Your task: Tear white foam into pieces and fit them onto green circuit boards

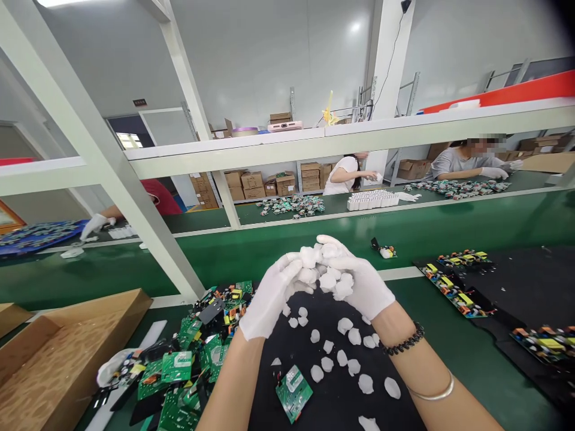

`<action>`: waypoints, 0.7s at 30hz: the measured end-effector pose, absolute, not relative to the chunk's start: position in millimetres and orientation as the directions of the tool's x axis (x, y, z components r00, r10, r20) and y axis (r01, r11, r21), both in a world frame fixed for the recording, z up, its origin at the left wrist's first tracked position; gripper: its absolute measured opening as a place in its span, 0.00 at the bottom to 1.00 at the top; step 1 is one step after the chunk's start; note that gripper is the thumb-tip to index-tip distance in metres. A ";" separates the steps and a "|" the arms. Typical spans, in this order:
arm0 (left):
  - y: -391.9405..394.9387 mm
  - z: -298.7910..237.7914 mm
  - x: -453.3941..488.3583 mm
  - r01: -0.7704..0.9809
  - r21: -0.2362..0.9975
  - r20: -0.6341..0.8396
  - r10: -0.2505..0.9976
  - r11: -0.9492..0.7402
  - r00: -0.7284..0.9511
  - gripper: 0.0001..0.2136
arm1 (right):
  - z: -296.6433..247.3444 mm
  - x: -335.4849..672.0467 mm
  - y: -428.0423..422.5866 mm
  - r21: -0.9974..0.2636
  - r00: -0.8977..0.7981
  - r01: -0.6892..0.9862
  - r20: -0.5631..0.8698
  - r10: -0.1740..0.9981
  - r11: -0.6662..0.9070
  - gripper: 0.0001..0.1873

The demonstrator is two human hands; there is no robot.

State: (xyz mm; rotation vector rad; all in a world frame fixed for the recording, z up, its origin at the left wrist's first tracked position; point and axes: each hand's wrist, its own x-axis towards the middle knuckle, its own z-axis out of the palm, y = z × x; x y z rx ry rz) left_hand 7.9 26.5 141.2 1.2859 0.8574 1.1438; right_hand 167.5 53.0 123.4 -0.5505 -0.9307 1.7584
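A clump of matte white, roundish, lumpy pieces (330, 276) sits in the cupped hands; what they are made of I cannot tell. The left hand (275, 296), in a thin, close-fitting white fabric glove, curls its fingers around the clump's left side, and the right hand (362, 284), gloved alike, curves around its right side, so the pieces lie between the two palms, pressed against both. Above the right wrist are a black beaded bracelet (406, 341) and a smooth silver metal bangle (433, 392).

Below the hands, similar loose white flakes with uneven edges (365, 384) are scattered across a flat, dull black mat (332, 401), well apart from the fingers. A square green circuit board with pale markings (294, 393) lies tilted among them. Left of the left hand is a jumbled pile of glossy green boards (177, 365), beside a shallow brown cardboard box (31, 377).
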 end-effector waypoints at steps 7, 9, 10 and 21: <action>13.7 131.8 19.2 0.564 0.725 0.393 0.910 -0.395 0.132 0.12 | 124.6 156.3 51.0 -0.975 -0.177 -0.177 0.167 0.970 0.136 0.32; 12.2 132.8 23.0 0.537 0.735 0.405 0.903 -0.414 0.142 0.16 | 126.0 156.8 50.4 -0.980 -0.168 -0.168 0.133 0.977 0.105 0.30; 11.5 134.9 24.0 0.483 0.778 0.378 0.913 -0.402 0.150 0.18 | 127.0 158.1 50.0 -0.980 -0.187 -0.187 0.106 0.977 0.071 0.28; 17.7 151.7 20.1 -0.245 0.962 0.156 0.981 -0.123 0.119 0.18 | 130.0 181.9 51.7 -0.893 -0.284 -0.450 0.169 0.944 0.025 0.20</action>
